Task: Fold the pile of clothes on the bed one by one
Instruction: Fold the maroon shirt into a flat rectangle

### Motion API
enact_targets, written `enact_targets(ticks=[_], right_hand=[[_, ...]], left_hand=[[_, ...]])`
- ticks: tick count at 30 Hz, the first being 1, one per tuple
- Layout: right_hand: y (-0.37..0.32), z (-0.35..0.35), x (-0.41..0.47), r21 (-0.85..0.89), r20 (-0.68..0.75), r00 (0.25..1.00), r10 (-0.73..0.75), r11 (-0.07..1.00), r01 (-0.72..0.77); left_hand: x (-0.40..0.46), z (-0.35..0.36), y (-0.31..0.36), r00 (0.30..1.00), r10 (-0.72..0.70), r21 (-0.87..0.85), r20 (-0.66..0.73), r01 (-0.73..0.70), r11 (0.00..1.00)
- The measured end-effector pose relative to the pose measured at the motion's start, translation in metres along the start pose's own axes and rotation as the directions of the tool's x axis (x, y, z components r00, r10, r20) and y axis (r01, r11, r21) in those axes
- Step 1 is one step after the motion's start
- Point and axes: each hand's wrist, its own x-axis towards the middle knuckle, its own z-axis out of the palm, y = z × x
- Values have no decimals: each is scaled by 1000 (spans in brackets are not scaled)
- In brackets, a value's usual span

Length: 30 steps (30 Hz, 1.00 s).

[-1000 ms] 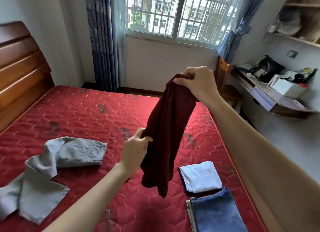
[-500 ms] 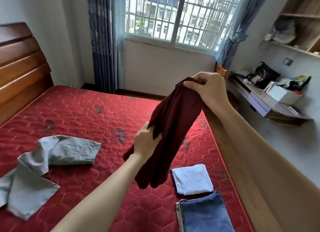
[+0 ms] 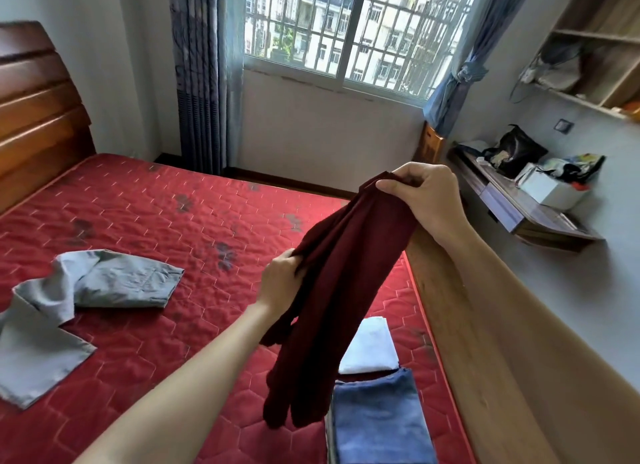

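A dark red garment (image 3: 339,290) hangs in the air above the red quilted bed (image 3: 173,228). My right hand (image 3: 426,193) pinches its top end, up and to the right. My left hand (image 3: 282,283) grips its left edge about halfway down. The garment's lower end dangles over a folded blue denim piece (image 3: 377,422) at the bed's near right. A folded white piece (image 3: 372,349) lies just beyond the denim, partly hidden by the garment. An unfolded grey garment (image 3: 86,301) sprawls on the bed's left side.
A wooden headboard (image 3: 38,110) stands at the left. The bed's wooden side rail (image 3: 485,342) runs along the right. Beyond it a wall-mounted desk (image 3: 526,210) holds a black bag and a white box. A window with curtains is at the far end.
My left hand has slid up the garment's edge and closer to my right hand, bunching the cloth. The garment now hangs lower, over the denim piece. The camera has turned slightly.
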Motion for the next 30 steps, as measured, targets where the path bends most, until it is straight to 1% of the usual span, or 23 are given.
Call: enact_targets(ticks=[4, 7, 10, 14, 17, 19, 21, 22, 24, 26, 28, 30], right_hand=[[24, -1, -11, -66, 32, 999, 41, 997, -39], [33, 7, -21, -52, 75, 995, 64, 997, -61], [31, 11, -28, 12, 109, 993, 49, 999, -50], [19, 7, -38, 87, 202, 979, -2, 996, -15], [5, 4, -44, 195, 261, 964, -44, 981, -8], [-5, 0, -44, 282, 301, 950, -80, 959, -8], [-16, -2, -40, 369, 328, 938, -114, 929, -16], [-20, -1, -34, 402, 331, 936, -119, 915, -26], [-22, 11, -14, 436, 337, 935, -106, 898, -55], [-16, 40, 14, 412, 386, 920, -70, 905, -104], [0, 88, 42, 329, 475, 880, -16, 931, -161], [29, 151, 67, 211, 559, 827, 50, 957, -201]], left_hand=[[-22, -34, -20, 994, 90, -6, 62, -90, 996], [-41, -65, -30, 985, 137, 9, 104, -139, 990], [-58, -96, -35, 981, 128, 5, 144, -130, 991], [-74, -137, -31, 982, 99, 18, 163, -103, 995], [-81, -167, -18, 980, -13, -18, 198, 17, 1000], [-83, -190, -8, 953, -60, -117, 297, 99, 988], [-82, -212, 0, 907, -64, -261, 415, 187, 947], [-79, -222, 1, 894, -62, -309, 444, 217, 926], [-71, -235, -8, 878, -76, -346, 473, 265, 900], [-57, -237, -31, 862, -116, -333, 493, 311, 890], [-41, -224, -67, 833, -220, -294, 507, 407, 865], [-24, -198, -117, 795, -337, -230, 505, 500, 835]])
